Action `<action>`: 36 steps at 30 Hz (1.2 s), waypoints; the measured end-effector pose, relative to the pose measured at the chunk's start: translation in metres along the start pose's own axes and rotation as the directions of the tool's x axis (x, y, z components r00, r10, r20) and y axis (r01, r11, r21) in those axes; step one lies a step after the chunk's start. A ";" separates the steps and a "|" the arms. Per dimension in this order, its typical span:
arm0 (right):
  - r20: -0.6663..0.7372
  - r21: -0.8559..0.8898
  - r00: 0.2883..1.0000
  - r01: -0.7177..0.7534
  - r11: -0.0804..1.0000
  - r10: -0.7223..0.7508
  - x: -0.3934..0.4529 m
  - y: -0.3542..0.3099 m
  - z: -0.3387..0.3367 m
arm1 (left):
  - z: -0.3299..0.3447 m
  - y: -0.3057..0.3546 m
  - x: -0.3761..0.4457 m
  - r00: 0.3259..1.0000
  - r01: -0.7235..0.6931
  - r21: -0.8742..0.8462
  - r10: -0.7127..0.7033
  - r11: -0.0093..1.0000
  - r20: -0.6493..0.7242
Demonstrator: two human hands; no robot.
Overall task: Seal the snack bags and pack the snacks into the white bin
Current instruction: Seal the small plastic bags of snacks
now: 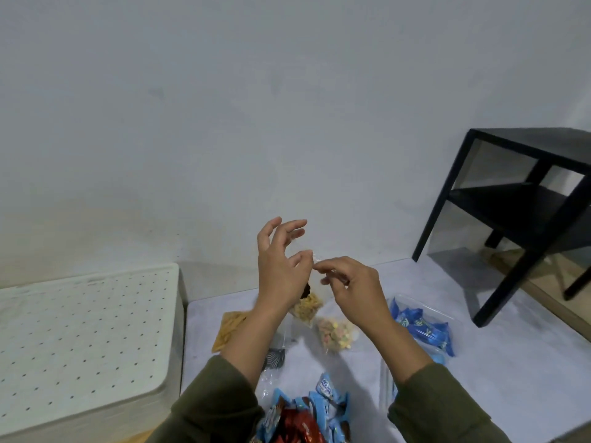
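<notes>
Head view: clear snack bag (307, 303) hangs below left hand (281, 266), right hand (351, 282).

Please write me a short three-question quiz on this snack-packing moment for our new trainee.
1. True or false: both hands are raised above the surface, pinching the top of a clear snack bag.
2. Which lies flat, nearest the left forearm? A) the bag of orange crackers B) a green bottle C) a metal spoon
3. Fill in: the white perforated bin sits on the person's ____ side.

Key
1. True: the left hand and right hand meet at the bag's top edge, with the bag hanging below them.
2. A
3. left
</notes>
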State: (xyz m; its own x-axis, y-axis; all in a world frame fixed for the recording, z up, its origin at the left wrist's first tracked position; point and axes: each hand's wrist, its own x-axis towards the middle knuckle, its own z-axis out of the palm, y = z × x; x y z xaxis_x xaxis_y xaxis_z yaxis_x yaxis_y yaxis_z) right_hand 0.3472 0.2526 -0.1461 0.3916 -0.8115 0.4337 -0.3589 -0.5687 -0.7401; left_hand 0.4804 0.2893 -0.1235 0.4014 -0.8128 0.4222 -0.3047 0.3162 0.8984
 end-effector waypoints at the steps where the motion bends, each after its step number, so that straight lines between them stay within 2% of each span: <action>1: -0.014 -0.013 1.000 0.010 1.000 -0.010 0.004 0.005 -0.003 | 0.004 -0.002 0.003 1.000 -0.013 0.017 0.012 1.000 0.013; 6: -0.011 -0.019 1.000 0.005 1.000 -0.005 0.029 0.038 -0.026 | 0.034 -0.032 0.012 0.993 -0.113 0.211 0.101 0.971 0.066; 12: 0.092 0.038 0.995 -0.039 0.998 0.036 0.064 0.099 -0.058 | 0.095 -0.070 0.021 0.997 0.016 0.222 -0.033 0.975 0.070; 16: 0.144 0.070 0.988 -0.064 0.995 0.053 0.088 0.149 -0.077 | 0.138 -0.091 0.043 0.991 0.133 0.209 -0.132 0.969 -0.019; 21: 0.251 0.029 0.947 -0.215 0.976 0.202 0.106 0.212 -0.085 | 0.184 -0.131 0.061 0.967 0.253 0.202 -0.250 0.946 -0.037; 23: 0.248 0.015 0.930 -0.284 0.959 0.272 0.113 0.233 -0.083 | 0.198 -0.148 0.068 0.960 0.278 0.241 -0.273 0.930 -0.052; 26: 0.213 0.012 0.920 -0.339 0.941 0.329 0.123 0.251 -0.076 | 0.211 -0.170 0.076 0.971 0.238 0.322 -0.221 0.916 -0.088; 30: 0.196 -0.122 0.937 -0.269 0.955 0.289 0.140 0.281 -0.059 | 0.228 -0.197 0.084 0.943 0.331 0.395 -0.306 0.857 -0.128; 36: 0.200 -0.149 0.915 -0.324 0.934 0.349 0.157 0.305 -0.045 | 0.239 -0.218 0.100 0.926 0.367 0.460 -0.363 0.808 -0.101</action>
State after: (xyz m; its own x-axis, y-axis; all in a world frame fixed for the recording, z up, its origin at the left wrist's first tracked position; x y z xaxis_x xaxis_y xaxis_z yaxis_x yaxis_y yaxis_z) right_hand 0.2615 -0.0542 -0.2809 0.4027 -0.9146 0.0357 -0.5886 -0.2886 -0.7551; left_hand 0.3804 0.0224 -0.3066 0.5698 -0.8182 0.0767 -0.4961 -0.2681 0.8258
